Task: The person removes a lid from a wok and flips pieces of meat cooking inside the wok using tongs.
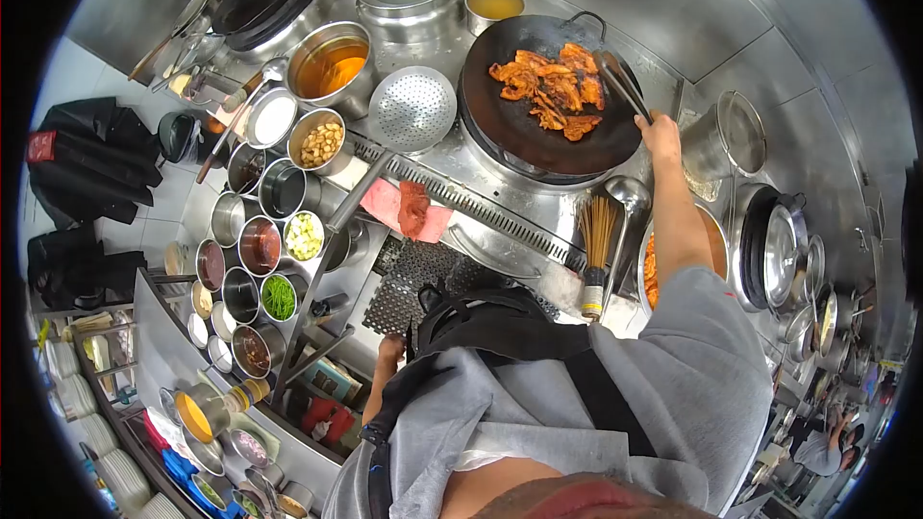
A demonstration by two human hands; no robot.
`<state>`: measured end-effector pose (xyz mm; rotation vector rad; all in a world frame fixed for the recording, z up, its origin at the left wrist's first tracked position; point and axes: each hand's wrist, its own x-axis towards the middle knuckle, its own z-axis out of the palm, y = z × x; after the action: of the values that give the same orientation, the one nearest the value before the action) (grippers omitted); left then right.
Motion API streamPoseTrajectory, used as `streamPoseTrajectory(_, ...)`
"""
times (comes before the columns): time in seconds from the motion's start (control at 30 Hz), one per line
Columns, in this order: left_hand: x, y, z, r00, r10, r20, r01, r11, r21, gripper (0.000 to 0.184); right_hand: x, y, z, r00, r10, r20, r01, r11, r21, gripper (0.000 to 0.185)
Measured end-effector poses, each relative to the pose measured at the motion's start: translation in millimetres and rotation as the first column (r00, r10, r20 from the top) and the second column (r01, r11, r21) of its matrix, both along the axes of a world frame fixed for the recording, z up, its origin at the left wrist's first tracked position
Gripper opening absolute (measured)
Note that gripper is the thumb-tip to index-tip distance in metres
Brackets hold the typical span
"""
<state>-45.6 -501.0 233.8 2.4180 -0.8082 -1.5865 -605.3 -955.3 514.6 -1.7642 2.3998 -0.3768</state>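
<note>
My right hand [661,137] is closed around metal tongs [623,85], whose tips reach into the right side of a black wok [500,120]. Browned, reddish slices of meat [548,82] lie spread over the wok's far half. My left hand [389,350] hangs low by my apron, fingers curled. Beside it is a dark, narrow thing that I cannot make out. A bamboo whisk [595,240] and a steel ladle [627,202] rest below the wok. To its left sits a perforated skimmer [413,111] with a long handle.
Left of the stove stand several steel pots, including one of peanuts [322,142] and one of chopped greens [279,297]. A red cloth [413,210] lies on the stove's front edge. At right is a pan of reddish food [652,269]. Another person [822,450] is far right.
</note>
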Motion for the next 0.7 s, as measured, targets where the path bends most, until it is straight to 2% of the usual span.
streamPoseTrajectory(0.1,-3,1,5,0.998,-0.061,0.023,0.061,0.998,0.018,0.019,9,17,9,0.996,0.082,-0.031,-0.082,0.997,-0.004,0.041)
streamPoseTrajectory(0.17,-1,4,6,0.997,0.073,-0.01,-0.073,0.997,0.008,0.02,17,18,7,0.991,0.123,-0.044,-0.122,0.992,0.02,0.041)
streamPoseTrajectory(0.2,3,2,4,1.0,0.014,0.013,-0.015,0.998,0.055,0.022,18,14,-1,0.987,0.152,-0.05,-0.148,0.986,0.077,0.04)
streamPoseTrajectory(0.23,9,0,-2,1.0,0.014,0.015,-0.015,0.998,0.056,0.022,21,9,-8,0.982,0.18,-0.053,-0.172,0.976,0.133,0.039)
streamPoseTrajectory(0.27,16,-1,-8,0.997,-0.072,0.008,0.072,0.997,0.012,0.023,24,6,-16,0.982,0.188,-0.029,-0.179,0.967,0.183,0.036)
streamPoseTrajectory(0.33,18,-1,-13,0.987,-0.162,0.005,0.162,0.986,-0.024,0.024,32,3,-38,0.979,0.198,-0.035,-0.19,0.967,0.172,0.034)
streamPoseTrajectory(0.4,16,-8,-17,0.998,-0.053,0.016,0.053,0.998,-0.013,0.028,34,7,-51,0.967,0.247,-0.065,-0.235,0.96,0.152,0.029)
streamPoseTrajectory(0.5,27,0,-62,0.975,-0.22,0.024,0.221,0.962,-0.162,0.031,40,37,-23,0.941,0.334,-0.049,-0.316,0.922,0.223,0.03)
streamPoseTrajectory(0.57,15,0,-69,0.997,0.074,0.031,-0.074,0.997,0.015,0.031,37,50,-13,0.936,0.344,-0.075,-0.322,0.922,0.215,0.03)
streamPoseTrajectory(0.6,16,2,-71,0.997,0.07,0.027,-0.071,0.997,0.014,0.031,34,55,-9,0.931,0.352,-0.095,-0.326,0.921,0.211,0.03)
streamPoseTrajectory(0.63,20,2,-71,0.99,-0.092,0.108,0.1,0.993,-0.07,0.03,33,55,-2,0.932,0.349,-0.1,-0.324,0.923,0.207,0.03)
streamPoseTrajectory(0.7,26,5,-70,0.878,-0.37,0.303,0.435,0.882,-0.182,0.028,32,54,9,0.932,0.346,-0.11,-0.32,0.925,0.206,0.032)
